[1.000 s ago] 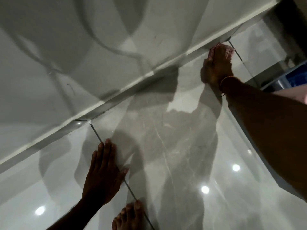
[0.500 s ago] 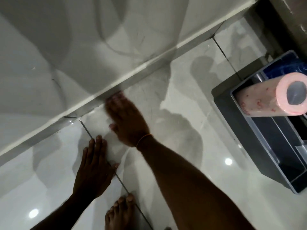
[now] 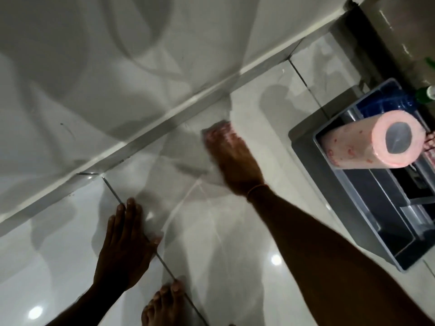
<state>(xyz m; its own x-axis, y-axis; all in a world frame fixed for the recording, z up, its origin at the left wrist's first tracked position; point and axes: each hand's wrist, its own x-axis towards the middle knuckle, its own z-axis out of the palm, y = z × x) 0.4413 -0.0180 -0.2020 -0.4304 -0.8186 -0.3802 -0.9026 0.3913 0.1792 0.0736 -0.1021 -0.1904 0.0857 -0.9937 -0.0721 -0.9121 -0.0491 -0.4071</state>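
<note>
Head view: the right hand (image 3: 233, 158) sits just above the middle of the frame, palm down on a paper towel (image 3: 214, 178) that lies flat on the glossy floor tile (image 3: 237, 234). Its fingers reach toward the baseboard (image 3: 164, 124) and look laid close together on the sheet, but blur hides whether any of them curl. The towel shows as a pale edge under the palm's left side and a pinkish patch under the fingertips.

The left hand (image 3: 124, 245) is in the lower left, flat on the floor. Its 4 fingers are straight and pressed side by side, with the thumb out across the grout line (image 3: 112, 191). 1 bare foot (image 3: 164, 302) stands just below it.

At the right edge, a pink paper roll (image 3: 367, 143) rests across a grey bin (image 3: 348, 208).
</note>
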